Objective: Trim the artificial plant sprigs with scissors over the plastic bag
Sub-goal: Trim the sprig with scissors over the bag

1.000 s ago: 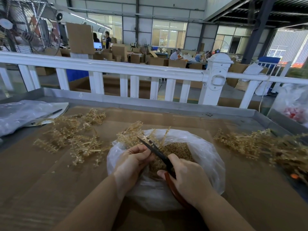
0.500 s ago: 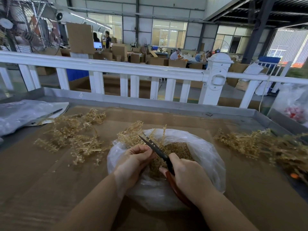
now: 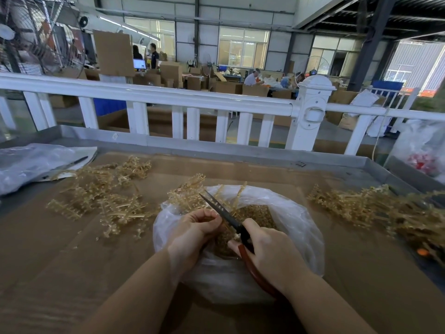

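The left hand [image 3: 192, 233] is curled tight, pinching a tan sprig [image 3: 190, 194] whose tips fan out past the far rim of the plastic bag [image 3: 298, 227]. The right hand [image 3: 269, 249] grips red-handled scissors [image 3: 231, 219], fingers wrapped round the handles, the dark blades nearly together and pointing up-left beside the left fingertips. The bag sits mid-table toward the near edge, holding brown trimmings [image 3: 255, 213]. Loose sprig piles [image 3: 108, 191] lie toward the left and right edges.
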`<state>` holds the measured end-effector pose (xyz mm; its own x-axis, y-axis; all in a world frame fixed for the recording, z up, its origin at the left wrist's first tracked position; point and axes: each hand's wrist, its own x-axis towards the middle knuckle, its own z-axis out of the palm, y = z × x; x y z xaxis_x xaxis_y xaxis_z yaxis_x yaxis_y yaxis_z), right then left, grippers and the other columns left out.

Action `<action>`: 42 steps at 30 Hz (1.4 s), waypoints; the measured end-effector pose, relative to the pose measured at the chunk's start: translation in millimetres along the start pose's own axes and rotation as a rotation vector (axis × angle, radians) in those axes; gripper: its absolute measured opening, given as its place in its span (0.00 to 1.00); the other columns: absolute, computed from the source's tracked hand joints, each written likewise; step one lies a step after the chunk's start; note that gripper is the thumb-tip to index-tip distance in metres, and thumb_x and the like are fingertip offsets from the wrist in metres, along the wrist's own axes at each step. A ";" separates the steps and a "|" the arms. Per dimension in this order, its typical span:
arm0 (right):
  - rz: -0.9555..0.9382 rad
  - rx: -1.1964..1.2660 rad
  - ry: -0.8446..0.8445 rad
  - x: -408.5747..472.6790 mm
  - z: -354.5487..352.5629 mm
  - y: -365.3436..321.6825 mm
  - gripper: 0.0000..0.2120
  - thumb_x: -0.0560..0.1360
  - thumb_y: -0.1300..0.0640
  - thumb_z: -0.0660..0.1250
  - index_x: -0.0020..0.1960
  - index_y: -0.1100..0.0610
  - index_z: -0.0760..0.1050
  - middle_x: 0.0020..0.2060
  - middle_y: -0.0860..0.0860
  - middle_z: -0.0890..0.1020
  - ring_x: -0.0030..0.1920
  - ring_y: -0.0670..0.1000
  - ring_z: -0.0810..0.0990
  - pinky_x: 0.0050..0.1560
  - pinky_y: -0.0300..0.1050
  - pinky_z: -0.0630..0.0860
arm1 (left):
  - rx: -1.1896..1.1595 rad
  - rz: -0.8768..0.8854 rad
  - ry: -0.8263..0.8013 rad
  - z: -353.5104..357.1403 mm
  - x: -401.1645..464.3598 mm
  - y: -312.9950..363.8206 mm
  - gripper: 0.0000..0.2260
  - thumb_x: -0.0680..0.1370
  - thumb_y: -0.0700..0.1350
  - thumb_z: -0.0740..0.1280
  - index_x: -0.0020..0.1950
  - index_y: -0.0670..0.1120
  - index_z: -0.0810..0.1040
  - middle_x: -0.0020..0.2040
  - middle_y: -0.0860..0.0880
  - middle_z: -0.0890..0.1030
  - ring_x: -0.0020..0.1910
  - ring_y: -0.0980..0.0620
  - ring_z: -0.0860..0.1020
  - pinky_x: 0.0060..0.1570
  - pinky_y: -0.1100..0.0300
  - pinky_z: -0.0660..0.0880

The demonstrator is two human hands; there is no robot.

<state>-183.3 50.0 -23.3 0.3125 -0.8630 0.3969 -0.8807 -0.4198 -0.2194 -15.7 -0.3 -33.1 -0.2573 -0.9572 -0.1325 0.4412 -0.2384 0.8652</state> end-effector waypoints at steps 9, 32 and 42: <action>0.010 -0.064 -0.043 2.6 6.4 7.3 0.09 0.81 0.49 0.55 0.57 0.51 0.69 0.41 0.47 0.81 0.39 0.45 0.80 0.38 0.33 0.74 | -0.009 -0.040 0.038 -0.6 0.1 0.9 0.03 0.71 0.33 0.69 0.41 0.40 0.79 0.37 0.44 0.83 0.36 0.51 0.83 0.36 0.63 0.79; 0.022 -0.041 0.040 -0.8 8.5 7.0 0.10 0.81 0.46 0.54 0.53 0.50 0.70 0.37 0.47 0.81 0.37 0.45 0.80 0.36 0.33 0.73 | 0.014 -0.020 0.194 5.6 -6.5 2.8 0.06 0.72 0.30 0.67 0.42 0.40 0.78 0.32 0.45 0.82 0.32 0.51 0.82 0.31 0.63 0.77; 0.017 -0.071 0.037 -0.4 7.7 9.0 0.12 0.81 0.46 0.53 0.53 0.50 0.71 0.34 0.46 0.79 0.31 0.44 0.74 0.30 0.30 0.64 | 0.028 -0.015 0.197 7.6 -7.7 3.7 0.05 0.72 0.30 0.68 0.44 0.40 0.78 0.32 0.45 0.82 0.33 0.50 0.82 0.32 0.62 0.78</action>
<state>-188.6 44.5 -32.2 0.2850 -0.8584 0.4266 -0.9093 -0.3829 -0.1628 -18.6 7.4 -25.2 -0.0892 -0.9677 -0.2357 0.4136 -0.2512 0.8751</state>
